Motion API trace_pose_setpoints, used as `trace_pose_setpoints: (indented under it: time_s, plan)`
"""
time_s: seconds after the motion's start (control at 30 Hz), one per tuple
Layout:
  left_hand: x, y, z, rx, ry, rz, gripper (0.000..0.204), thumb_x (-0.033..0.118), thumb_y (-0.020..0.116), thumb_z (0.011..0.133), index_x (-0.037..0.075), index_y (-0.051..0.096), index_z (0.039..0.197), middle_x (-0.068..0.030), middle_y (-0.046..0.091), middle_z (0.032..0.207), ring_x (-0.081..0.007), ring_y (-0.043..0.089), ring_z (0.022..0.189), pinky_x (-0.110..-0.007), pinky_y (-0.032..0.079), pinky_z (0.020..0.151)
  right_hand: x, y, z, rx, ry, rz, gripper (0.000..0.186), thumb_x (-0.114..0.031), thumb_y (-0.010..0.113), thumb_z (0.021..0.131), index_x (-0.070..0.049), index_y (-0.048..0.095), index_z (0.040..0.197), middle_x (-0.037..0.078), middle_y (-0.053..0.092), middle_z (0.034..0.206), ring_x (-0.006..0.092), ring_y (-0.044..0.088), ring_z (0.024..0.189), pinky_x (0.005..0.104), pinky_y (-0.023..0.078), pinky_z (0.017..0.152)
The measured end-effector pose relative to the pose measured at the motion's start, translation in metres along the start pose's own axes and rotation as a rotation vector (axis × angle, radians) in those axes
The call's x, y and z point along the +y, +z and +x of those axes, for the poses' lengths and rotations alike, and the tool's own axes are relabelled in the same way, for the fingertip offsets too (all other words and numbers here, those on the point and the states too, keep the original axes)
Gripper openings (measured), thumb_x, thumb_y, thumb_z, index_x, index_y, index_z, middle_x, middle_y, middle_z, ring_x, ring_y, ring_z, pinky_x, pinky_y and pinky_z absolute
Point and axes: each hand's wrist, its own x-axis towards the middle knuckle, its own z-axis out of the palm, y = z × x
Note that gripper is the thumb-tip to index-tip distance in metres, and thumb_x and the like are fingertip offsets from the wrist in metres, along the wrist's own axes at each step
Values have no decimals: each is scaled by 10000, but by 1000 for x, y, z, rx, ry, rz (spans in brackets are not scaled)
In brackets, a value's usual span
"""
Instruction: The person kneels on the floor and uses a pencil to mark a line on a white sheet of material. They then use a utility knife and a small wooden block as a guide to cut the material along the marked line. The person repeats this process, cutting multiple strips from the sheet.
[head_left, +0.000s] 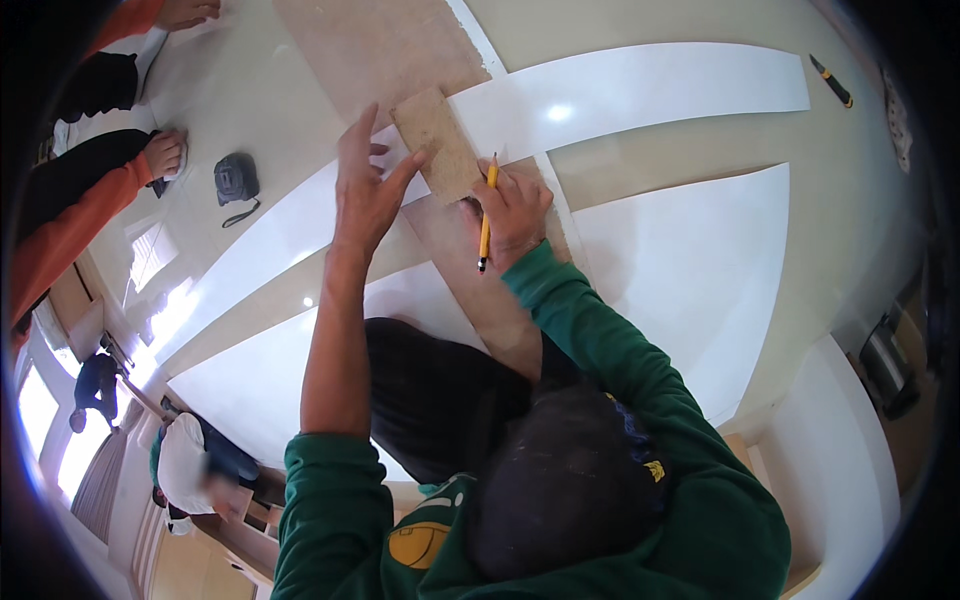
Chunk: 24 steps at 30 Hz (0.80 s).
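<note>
Left hand (pixel 365 190) spread flat, fingers splayed wide and gripping nothing; fingertips press the near edge of a small tan board offcut (pixel 438 143), seemingly to pin it so it cannot slide; right hand (pixel 515 215) closed round a yellow pencil (pixel 486 215), tip pointing back toward the person, knuckles resting just beside the lower corner of the offcut; the fist looks braced on the surface for a steady stroke; offcut lies tilted across a long tan strip (pixel 470 270) that runs from the upper middle of the view down under the person's body; likely laid there as a straightedge or gauge, though the mark itself is hidden by the hand; a long white strip (pixel 650 90) crosses the tan one at an angle, with a wider white sheet (pixel 690 280) to the right, all flat on a pale glossy floor (pixel 640 165); both sleeves dark green, left one pushed up to the elbow; a black tape measure (pixel 236 180) sits well apart at left, near another person's hand (pixel 165 155) in an orange sleeve; a yellow-and-black knife (pixel 831 81) lies far off at upper right, out of reach.
</note>
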Motion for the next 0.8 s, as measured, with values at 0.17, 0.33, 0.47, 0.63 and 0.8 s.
trace_pose_setpoints:
  time_s: [0.17,0.33,0.47,0.63,0.8]
  plan:
    - [8,8,12,-157,15,142,844,175,822,750,129,391,1474,-116,423,1422,-251,584,961,-340,530,822,0,-4,3,-3,6,41,278,-162,763,735,-151,623,975,65,655,1189,278,560,1072,473,357,910]
    - [8,-6,19,-307,50,-1,838,45,820,708,130,427,1444,-104,444,1374,-247,572,945,-333,528,830,5,-1,1,20,28,83,282,-117,753,722,-147,627,973,48,672,1159,268,576,1046,469,358,912]
    - [-16,-9,17,-207,3,-53,794,8,803,701,119,461,1408,-89,453,1355,-228,554,995,-330,521,850,6,-2,1,26,8,113,320,-66,786,697,-154,630,962,41,703,1108,248,596,1036,422,344,909]
    - [-16,-9,13,-220,12,-78,805,50,818,700,162,474,1419,-68,476,1368,-200,552,1048,-319,519,868,7,-3,1,16,-8,110,312,-61,793,688,-154,632,938,37,705,1074,247,603,1009,416,354,894]
    - [-18,-1,4,-144,4,-62,835,71,831,690,160,461,1434,-75,474,1381,-212,551,1081,-338,509,904,9,-6,-10,-26,-20,93,312,-63,795,680,-150,631,931,35,704,1054,247,602,1013,414,358,888]
